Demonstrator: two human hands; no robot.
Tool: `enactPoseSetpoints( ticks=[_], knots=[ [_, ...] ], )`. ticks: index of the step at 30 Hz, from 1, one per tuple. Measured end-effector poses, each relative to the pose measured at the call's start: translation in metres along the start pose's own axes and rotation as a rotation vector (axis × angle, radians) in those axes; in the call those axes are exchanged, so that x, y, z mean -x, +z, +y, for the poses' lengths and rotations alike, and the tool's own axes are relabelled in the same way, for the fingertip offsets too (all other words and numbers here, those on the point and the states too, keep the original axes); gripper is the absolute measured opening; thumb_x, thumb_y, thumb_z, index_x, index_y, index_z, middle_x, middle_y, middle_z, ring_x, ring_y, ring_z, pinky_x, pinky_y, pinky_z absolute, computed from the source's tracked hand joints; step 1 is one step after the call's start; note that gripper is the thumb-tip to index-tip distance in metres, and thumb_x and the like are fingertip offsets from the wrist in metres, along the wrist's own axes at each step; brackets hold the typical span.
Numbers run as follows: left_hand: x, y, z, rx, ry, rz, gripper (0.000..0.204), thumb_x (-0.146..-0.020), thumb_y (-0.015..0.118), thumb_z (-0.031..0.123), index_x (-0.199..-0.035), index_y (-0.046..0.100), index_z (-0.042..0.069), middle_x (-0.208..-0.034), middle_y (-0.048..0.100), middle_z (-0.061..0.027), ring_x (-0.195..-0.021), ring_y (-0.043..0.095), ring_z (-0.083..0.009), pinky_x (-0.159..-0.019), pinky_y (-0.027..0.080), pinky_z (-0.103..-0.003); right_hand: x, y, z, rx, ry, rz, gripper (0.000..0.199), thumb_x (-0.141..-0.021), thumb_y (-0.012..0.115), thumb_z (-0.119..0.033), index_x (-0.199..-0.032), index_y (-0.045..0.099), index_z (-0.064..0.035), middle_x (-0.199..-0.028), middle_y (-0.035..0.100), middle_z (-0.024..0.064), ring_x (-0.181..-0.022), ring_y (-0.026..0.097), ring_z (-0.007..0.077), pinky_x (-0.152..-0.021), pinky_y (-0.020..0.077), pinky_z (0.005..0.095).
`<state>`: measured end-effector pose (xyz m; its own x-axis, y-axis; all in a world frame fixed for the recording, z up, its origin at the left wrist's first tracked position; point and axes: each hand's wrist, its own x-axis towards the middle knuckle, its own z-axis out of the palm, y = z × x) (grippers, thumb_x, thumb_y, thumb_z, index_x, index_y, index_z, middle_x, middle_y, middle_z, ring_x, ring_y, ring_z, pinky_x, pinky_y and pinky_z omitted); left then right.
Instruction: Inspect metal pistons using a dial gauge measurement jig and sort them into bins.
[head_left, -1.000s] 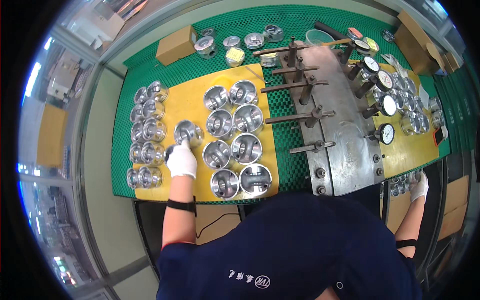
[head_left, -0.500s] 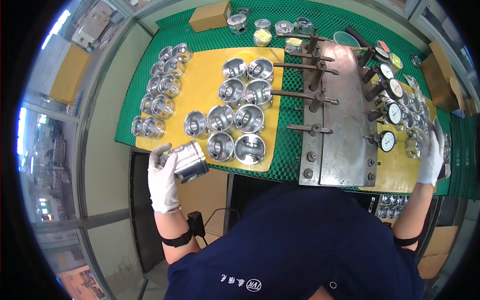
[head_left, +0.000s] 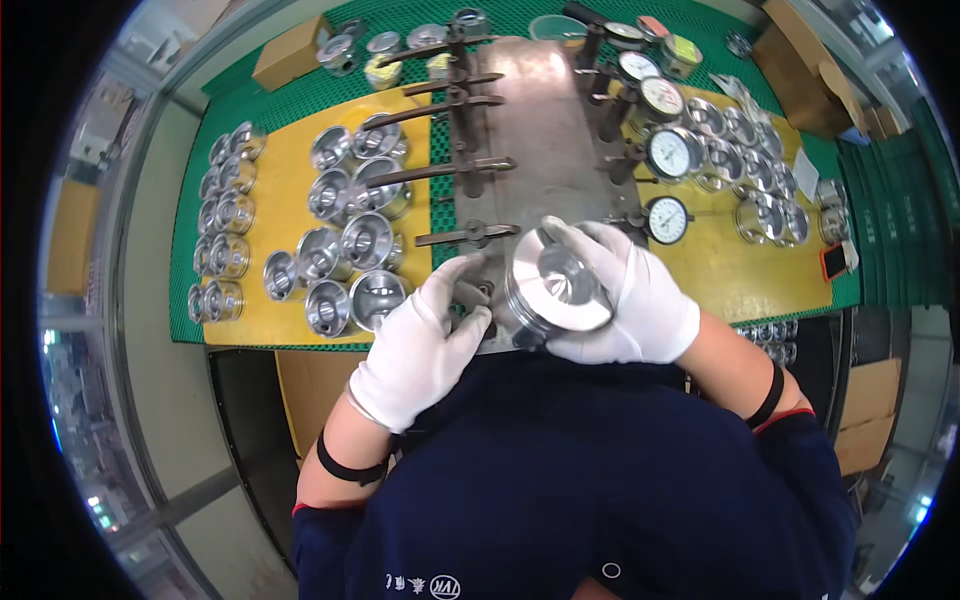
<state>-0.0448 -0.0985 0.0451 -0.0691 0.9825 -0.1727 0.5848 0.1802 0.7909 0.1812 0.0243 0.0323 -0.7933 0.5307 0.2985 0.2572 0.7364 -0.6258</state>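
Above the near end of a steel plate (head_left: 540, 140), the white-gloved right hand (head_left: 630, 300) grasps a metal piston (head_left: 565, 285) by its rim and side. The piston is tilted, its crown turned upward and showing a raised centre, with ring grooves visible along the lower left edge. Just to the left of the piston, the white-gloved left hand (head_left: 425, 335) is half curled, fingertips directed toward the piston's side; whether it touches the piston or grips anything cannot be determined from this angle. Beyond the hands, dark clamp bars (head_left: 445, 172) project from the left edge of the plate, and dial gauges (head_left: 668, 220) with white faces line its right edge. Left of the plate, a yellow sheet (head_left: 285, 185) carries a block of larger pistons (head_left: 367, 240) near its right side and two columns of smaller pistons (head_left: 232, 213) along its left side. Right of the plate, a second yellow sheet (head_left: 710, 275) supports a further cluster of pistons (head_left: 763, 215). Both sheets lie on a green mesh mat (head_left: 186, 240). At the far side stand a closed cardboard box (head_left: 288, 55) on the left and an open cardboard box (head_left: 805, 75) on the right.
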Motion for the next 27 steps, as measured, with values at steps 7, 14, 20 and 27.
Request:
enactPoseSetpoints(
  ticks=[7,14,20,27],
  knots=[
    [-0.045,0.038,0.017,-0.328,0.454,0.202,0.084,-0.068,0.083,0.014,-0.141,0.042,0.003,-0.124,0.056,-0.0207,-0.109,0.058,-0.0387,-0.092,0.049,-0.045,0.000,0.000,0.017,0.147,0.062,0.053,0.085,-0.070,0.082,-0.029,-0.143,0.042,-0.0099,-0.124,0.054,0.0204,-0.095,0.065,0.0382,-0.078,0.0567,0.0435],
    [-0.075,0.055,0.008,-0.415,0.601,0.336,0.094,-0.065,0.089,0.025,-0.141,0.040,0.002,-0.127,0.051,-0.0220,-0.111,0.056,-0.0407,-0.094,0.048,-0.047,0.048,-0.006,0.018,-0.666,0.702,-0.037,0.082,-0.085,0.072,-0.023,-0.151,0.029,0.0007,-0.115,0.063,0.0151,-0.090,0.066,0.0227,-0.080,0.0522,0.0310],
    [-0.095,0.058,0.009,-0.223,0.578,0.300,0.094,-0.065,0.087,0.014,-0.144,0.037,0.002,-0.132,0.048,-0.0260,-0.115,0.055,-0.0447,-0.096,0.049,-0.047,0.053,0.013,0.024,-0.806,0.731,-0.062,0.086,-0.092,0.067,-0.027,-0.155,0.016,0.0011,-0.115,0.063,0.0174,-0.091,0.065,0.0162,-0.082,0.0523,0.0276],
    [-0.098,0.059,0.005,-0.220,0.552,0.293,0.096,-0.065,0.088,0.016,-0.145,0.036,0.005,-0.133,0.048,-0.0233,-0.116,0.055,-0.0420,-0.095,0.050,-0.045,0.045,0.005,0.014,-1.093,0.865,-0.076,0.085,-0.094,0.063,-0.017,-0.157,0.007,-0.0042,-0.113,0.062,0.0151,-0.076,0.069,0.0162,-0.067,0.0590,0.0295]
  ],
)
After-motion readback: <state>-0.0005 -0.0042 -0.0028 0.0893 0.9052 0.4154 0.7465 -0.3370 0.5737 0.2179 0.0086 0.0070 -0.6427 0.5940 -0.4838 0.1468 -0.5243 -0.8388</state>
